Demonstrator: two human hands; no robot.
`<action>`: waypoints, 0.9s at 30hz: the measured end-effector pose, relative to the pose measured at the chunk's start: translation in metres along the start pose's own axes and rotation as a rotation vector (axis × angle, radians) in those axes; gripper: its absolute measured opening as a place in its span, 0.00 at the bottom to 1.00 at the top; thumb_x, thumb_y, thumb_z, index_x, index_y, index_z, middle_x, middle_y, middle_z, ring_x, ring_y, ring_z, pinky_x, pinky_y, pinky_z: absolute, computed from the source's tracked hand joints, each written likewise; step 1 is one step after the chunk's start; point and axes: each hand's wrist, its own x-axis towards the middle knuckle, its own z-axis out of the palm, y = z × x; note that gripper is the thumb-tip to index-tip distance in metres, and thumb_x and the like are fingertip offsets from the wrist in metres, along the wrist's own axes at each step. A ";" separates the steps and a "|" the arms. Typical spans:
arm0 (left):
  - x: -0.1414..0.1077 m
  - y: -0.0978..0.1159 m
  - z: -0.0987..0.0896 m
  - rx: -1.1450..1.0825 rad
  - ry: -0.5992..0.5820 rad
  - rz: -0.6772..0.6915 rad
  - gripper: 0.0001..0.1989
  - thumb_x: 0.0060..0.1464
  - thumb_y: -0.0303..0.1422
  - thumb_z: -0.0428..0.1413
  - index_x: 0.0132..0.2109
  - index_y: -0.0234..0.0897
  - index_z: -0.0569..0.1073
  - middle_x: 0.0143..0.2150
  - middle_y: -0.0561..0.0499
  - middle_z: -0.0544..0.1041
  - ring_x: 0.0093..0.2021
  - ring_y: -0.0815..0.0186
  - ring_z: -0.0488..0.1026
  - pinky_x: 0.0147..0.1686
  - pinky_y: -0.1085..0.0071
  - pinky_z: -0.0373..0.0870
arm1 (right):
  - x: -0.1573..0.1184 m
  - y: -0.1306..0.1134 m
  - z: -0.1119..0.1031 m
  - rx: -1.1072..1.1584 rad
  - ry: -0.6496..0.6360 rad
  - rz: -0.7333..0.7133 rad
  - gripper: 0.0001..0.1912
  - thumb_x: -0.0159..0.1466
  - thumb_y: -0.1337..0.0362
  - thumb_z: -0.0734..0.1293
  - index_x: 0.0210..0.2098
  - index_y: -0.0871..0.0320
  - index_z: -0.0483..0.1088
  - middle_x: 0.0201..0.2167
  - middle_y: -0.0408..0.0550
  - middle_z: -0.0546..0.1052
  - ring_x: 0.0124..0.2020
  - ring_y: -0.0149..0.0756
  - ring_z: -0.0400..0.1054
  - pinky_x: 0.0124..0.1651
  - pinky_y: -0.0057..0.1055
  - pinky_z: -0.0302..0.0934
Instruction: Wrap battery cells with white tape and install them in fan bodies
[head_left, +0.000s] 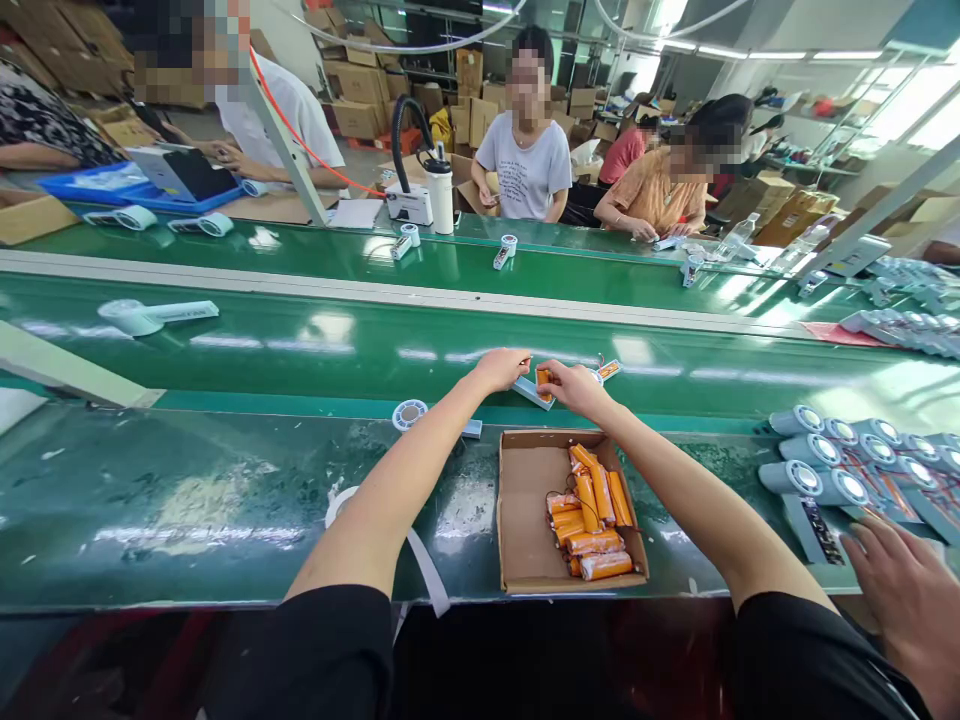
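My right hand (576, 390) is closed on an orange wrapped battery (543, 381), held at the open handle of a light-blue plastic housing (534, 393). Beside it, my left hand (502, 371) is pinched at the handle's other end; whatever its fingertips hold is too small to make out. Just right of my right hand lies another light-blue housing (610, 369) with an orange piece in its handle. Below my hands, a shallow cardboard box (525, 520) holds several orange batteries (592, 510) with thin wires, heaped toward its right side.
A round-headed housing (409, 414) and a white strip (429, 572) lie near my left arm. Several housings (814, 450) are grouped on the right, where another person's hand (904, 590) reaches in. One housing (150, 315) rests on the green belt (322, 330). Co-workers sit across.
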 end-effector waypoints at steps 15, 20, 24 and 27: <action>-0.044 0.019 -0.014 -0.057 0.147 -0.054 0.14 0.68 0.34 0.55 0.57 0.37 0.75 0.55 0.41 0.81 0.59 0.55 0.74 0.57 0.63 0.70 | 0.018 -0.029 -0.016 -0.304 -0.331 -0.048 0.18 0.71 0.61 0.64 0.56 0.59 0.79 0.52 0.62 0.82 0.51 0.51 0.77 0.51 0.40 0.67; -0.231 -0.049 -0.004 -0.078 0.536 0.029 0.14 0.69 0.43 0.55 0.46 0.39 0.80 0.48 0.46 0.84 0.53 0.58 0.78 0.60 0.61 0.73 | 0.005 -0.007 -0.025 -0.305 -0.216 -0.060 0.20 0.72 0.67 0.63 0.60 0.62 0.76 0.57 0.67 0.79 0.56 0.56 0.76 0.56 0.45 0.68; -0.362 -0.080 0.022 0.050 0.384 0.060 0.13 0.68 0.41 0.57 0.50 0.40 0.81 0.54 0.45 0.84 0.58 0.56 0.77 0.61 0.57 0.75 | -0.025 -0.020 -0.022 -0.207 -0.031 -0.120 0.20 0.74 0.63 0.63 0.59 0.65 0.77 0.60 0.67 0.77 0.64 0.57 0.70 0.64 0.49 0.64; -0.393 -0.073 0.039 0.133 0.362 0.013 0.15 0.70 0.32 0.52 0.57 0.36 0.79 0.57 0.41 0.82 0.63 0.55 0.74 0.64 0.53 0.75 | -0.071 -0.063 -0.019 0.135 0.212 -0.257 0.19 0.75 0.59 0.61 0.55 0.60 0.79 0.57 0.57 0.81 0.60 0.51 0.74 0.65 0.47 0.66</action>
